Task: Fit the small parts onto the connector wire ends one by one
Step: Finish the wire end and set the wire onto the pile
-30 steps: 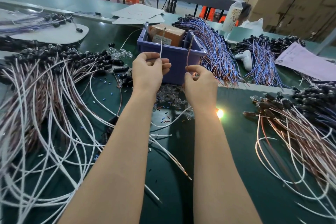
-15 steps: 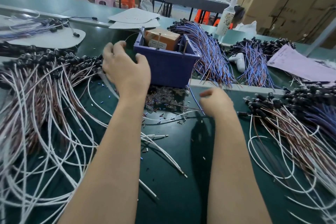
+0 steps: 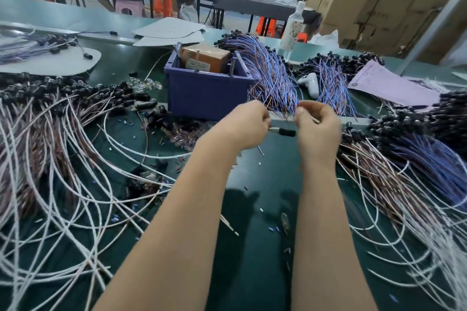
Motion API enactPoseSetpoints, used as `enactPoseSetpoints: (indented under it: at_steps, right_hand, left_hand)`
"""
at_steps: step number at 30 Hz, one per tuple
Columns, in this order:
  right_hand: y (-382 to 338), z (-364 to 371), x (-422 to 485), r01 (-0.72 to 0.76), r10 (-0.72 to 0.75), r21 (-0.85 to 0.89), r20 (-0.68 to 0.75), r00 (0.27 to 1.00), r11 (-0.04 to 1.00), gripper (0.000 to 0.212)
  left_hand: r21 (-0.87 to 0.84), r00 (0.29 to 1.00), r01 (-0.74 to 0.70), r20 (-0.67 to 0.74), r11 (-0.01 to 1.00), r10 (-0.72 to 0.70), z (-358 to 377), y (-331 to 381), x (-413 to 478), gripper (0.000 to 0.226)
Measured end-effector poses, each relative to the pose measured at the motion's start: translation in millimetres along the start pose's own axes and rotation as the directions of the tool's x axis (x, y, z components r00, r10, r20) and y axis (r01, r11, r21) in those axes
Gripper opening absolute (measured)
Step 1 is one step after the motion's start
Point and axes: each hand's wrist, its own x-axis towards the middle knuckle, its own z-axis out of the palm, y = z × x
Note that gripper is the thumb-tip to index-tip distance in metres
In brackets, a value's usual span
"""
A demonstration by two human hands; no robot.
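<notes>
Two hands raised over the green table (image 3: 252, 247) before the blue bin (image 3: 207, 93), left hand (image 3: 242, 126) and right hand (image 3: 318, 129) both with fingers pinched on one connector (image 3: 284, 131) between them, wire piles (image 3: 63, 146) at both sides

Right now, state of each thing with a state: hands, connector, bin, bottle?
left hand: closed, pinching the connector's pale end
right hand: closed on the connector's black end
connector: held level between both hands, above the table
purple bin: open-topped, upright, brown box inside
bottle: upright
white controller: lying flat among wires
</notes>
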Motion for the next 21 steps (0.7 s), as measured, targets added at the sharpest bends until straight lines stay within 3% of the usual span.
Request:
enactPoseSetpoints:
  at_steps: [2,4,5,6,8,10,11,12,14,15,16,18,19,21]
  right_hand:
    - [-3,2,-6,-0.161,0.175,0.250,-0.033,0.984,0.955,0.005]
    - [-7,3,-14,-0.326,0.297,0.481,0.139,0.945,0.814,0.029]
    - [-10,3,-18,-0.374,0.263,0.515,0.276,0.924,0.771,0.041]
    - [-16,2,-22,-0.402,0.190,0.509,0.417,0.889,0.762,0.048]
    - [-30,-7,-29,-0.392,0.046,0.491,0.577,0.815,0.778,0.050]
    - [-49,-29,-28,-0.341,-0.017,0.528,0.560,0.828,0.777,0.041]
    - [-56,-45,-24,-0.262,-0.039,0.516,0.501,0.864,0.816,0.038]
    - [-62,-63,-20,-0.145,-0.057,0.437,0.417,0.907,0.888,0.033]
    - [-74,-102,-10,0.134,-0.143,0.063,0.191,0.971,0.989,0.022]
    - [-77,-120,-5,0.218,-0.206,-0.143,0.097,0.974,0.965,0.019]
    - [-78,-136,0,0.239,-0.241,-0.299,0.031,0.970,0.924,0.018]
    - [-71,-164,10,0.173,-0.229,-0.489,-0.057,0.972,0.855,0.015]
    - [-62,-173,15,0.106,-0.188,-0.555,-0.093,0.978,0.825,0.012]
    - [-34,-185,24,-0.061,-0.043,-0.655,-0.141,0.989,0.754,0.008]
  left_hand:
    - [-0.090,0.996,0.004,-0.094,0.996,-0.013,-8,9,1,0.029]
    - [-0.278,0.970,-0.036,-0.240,0.960,-0.033,-19,22,-2,0.031]
    - [-0.434,0.961,-0.095,-0.275,0.896,-0.031,-26,33,-4,0.030]
    - [-0.595,0.958,-0.156,-0.285,0.788,-0.026,-33,45,-3,0.028]
    - [-0.859,0.965,-0.228,-0.264,0.458,-0.015,-46,74,-6,0.024]
    - [-0.955,0.967,-0.246,-0.253,0.166,-0.024,-50,97,-1,0.024]
    - [-0.950,0.959,-0.268,-0.278,0.160,-0.045,-49,105,8,0.026]
    - [-0.950,0.962,-0.245,-0.263,0.194,-0.072,-48,112,14,0.027]
    - [-0.929,0.957,-0.213,-0.261,0.303,-0.127,-36,127,29,0.028]
    - [-0.925,0.956,-0.184,-0.247,0.332,-0.158,-25,132,36,0.028]
    - [-0.953,0.962,-0.178,-0.221,0.245,-0.162,-15,137,38,0.022]
    - [-0.993,0.969,-0.051,-0.075,0.103,-0.234,16,145,42,0.019]
    - [-0.991,0.976,0.025,-0.003,0.128,-0.218,36,148,45,0.017]
    - [-0.944,0.978,0.170,0.125,0.283,-0.170,82,149,49,0.009]
